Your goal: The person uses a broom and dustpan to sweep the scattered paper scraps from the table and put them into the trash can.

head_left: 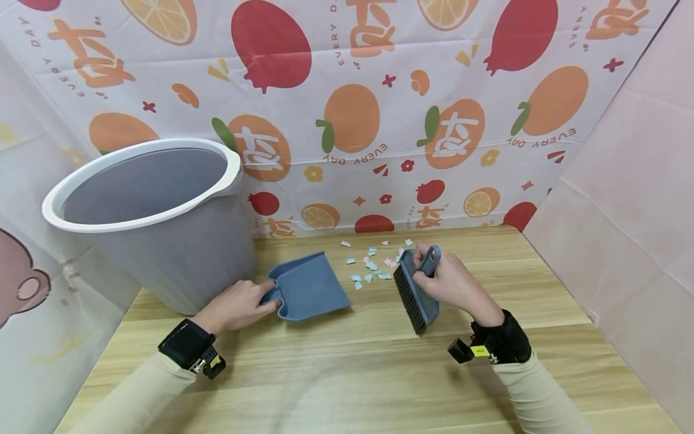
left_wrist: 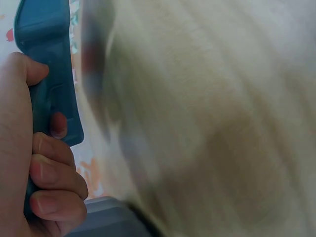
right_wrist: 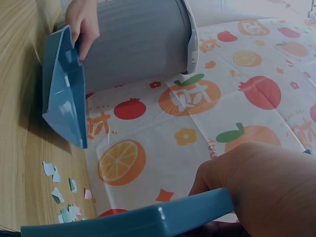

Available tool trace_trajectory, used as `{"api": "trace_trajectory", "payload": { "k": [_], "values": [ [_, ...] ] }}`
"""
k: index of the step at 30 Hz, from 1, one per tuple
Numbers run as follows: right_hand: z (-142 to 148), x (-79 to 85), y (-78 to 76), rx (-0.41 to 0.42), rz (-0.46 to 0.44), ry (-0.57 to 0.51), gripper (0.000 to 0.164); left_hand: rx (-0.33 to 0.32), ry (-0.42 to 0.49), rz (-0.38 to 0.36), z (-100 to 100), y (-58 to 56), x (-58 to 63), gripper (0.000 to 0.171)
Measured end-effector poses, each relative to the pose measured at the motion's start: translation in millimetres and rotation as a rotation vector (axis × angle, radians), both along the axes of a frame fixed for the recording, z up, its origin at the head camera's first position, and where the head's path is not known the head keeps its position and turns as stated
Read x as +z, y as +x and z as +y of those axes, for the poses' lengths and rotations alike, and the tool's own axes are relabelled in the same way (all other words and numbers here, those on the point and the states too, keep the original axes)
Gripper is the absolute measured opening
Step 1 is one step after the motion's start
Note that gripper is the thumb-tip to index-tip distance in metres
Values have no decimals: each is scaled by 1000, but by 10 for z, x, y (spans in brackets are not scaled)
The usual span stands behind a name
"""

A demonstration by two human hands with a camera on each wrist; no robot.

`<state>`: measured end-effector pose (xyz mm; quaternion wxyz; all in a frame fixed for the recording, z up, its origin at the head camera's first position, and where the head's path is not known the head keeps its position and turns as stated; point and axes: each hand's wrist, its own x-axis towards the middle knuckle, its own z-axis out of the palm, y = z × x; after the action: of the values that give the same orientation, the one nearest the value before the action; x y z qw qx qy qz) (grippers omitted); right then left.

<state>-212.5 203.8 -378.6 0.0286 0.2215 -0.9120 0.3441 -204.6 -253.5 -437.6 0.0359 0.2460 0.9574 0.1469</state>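
My left hand grips the handle of a blue-grey dustpan, its fingers curled round it in the left wrist view. The pan's wide edge faces right, toward small blue and pink paper scraps on the wooden table. In my right hand is a small blue-grey hand brush with dark bristles, held by its handle just right of the scraps. The right wrist view shows the brush's back along the bottom, and the dustpan tilted with its edge near the scraps.
A large grey bin with a white rim stands at the table's left, close behind my left hand. A fruit-print cloth hangs along the back edge of the wooden table. Pale cloth walls border both sides.
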Motion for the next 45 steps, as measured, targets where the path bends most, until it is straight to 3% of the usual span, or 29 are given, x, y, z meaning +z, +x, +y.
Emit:
{"api": "trace_trajectory", "payload": {
  "k": [4,11,20,35,45],
  "values": [
    [-13,-15,1,7,10,4,13,7,-9,14,-14,14,-116,34],
    [-14,-20,2,15,15,10,14,10,-8,24,-24,29,-255,22],
    [-8,-2,9,5,9,13,14,22,-21,27,7,39,-249,31],
    [97,127,13,1,28,-20,11,99,-56,6,94,79,-219,50],
    [421,292,-11,-147,103,-12,13,92,-70,5,101,56,-233,53]
  ]
}}
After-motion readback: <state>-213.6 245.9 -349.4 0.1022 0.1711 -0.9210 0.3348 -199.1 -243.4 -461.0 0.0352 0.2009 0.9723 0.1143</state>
